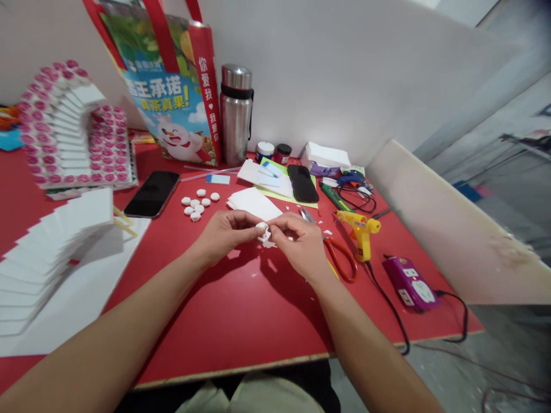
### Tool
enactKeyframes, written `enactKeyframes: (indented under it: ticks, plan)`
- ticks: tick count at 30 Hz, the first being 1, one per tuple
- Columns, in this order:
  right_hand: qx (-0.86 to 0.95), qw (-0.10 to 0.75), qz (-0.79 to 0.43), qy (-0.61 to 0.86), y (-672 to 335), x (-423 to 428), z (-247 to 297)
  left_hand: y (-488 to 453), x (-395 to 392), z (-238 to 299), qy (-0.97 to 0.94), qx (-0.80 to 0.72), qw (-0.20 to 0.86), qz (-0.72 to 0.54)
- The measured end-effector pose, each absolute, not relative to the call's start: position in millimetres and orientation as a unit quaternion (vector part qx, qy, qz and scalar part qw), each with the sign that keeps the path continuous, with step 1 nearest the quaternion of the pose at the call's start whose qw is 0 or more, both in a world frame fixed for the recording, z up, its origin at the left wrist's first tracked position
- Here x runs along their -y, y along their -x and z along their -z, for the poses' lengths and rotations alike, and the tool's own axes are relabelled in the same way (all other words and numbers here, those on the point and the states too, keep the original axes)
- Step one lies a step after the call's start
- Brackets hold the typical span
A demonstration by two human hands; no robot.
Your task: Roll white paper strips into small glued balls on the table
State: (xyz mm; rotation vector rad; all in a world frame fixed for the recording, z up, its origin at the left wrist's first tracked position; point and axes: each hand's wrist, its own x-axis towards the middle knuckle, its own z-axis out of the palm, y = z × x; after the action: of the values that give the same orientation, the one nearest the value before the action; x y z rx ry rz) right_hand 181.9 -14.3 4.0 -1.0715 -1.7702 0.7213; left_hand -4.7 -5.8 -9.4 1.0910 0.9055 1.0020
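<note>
Over the middle of the red table, my left hand (230, 232) pinches a small white rounded paper piece (261, 227) between thumb and fingers. Against its other side, the thumb and fingertips of my right hand (297, 238) are pressed together on the edge of the same piece. White paper scraps (269, 244) lie just beneath. A stack of white paper sheets (253, 202) rests behind my hands. Several similar small white pieces (196, 209) sit in a loose group to the left. Red-handled scissors (342, 259) lie right of my right hand, partly hidden by it.
A yellow glue gun (361, 229) and purple power strip (411, 281), both with cables, stand at right. Phones (152, 194), a steel flask (236, 117) and a printed bag (172, 115) are behind. Fanned white boards (55, 246) and a pink-and-white paper model (64, 132) occupy the left.
</note>
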Motion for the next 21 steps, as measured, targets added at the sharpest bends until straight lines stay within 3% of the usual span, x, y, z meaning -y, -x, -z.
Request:
enactKeyframes:
  ticks: [8, 21]
  plan:
    - [0.794, 0.467, -0.126, 0.369, -175, 22, 1, 5, 3, 11, -0.473, -0.404, 0.605, -0.496]
    - [0.811, 0.464, -0.099, 0.342, -175, 26, -3, 3, 9, 11, -0.549, -0.409, 0.493, -0.537]
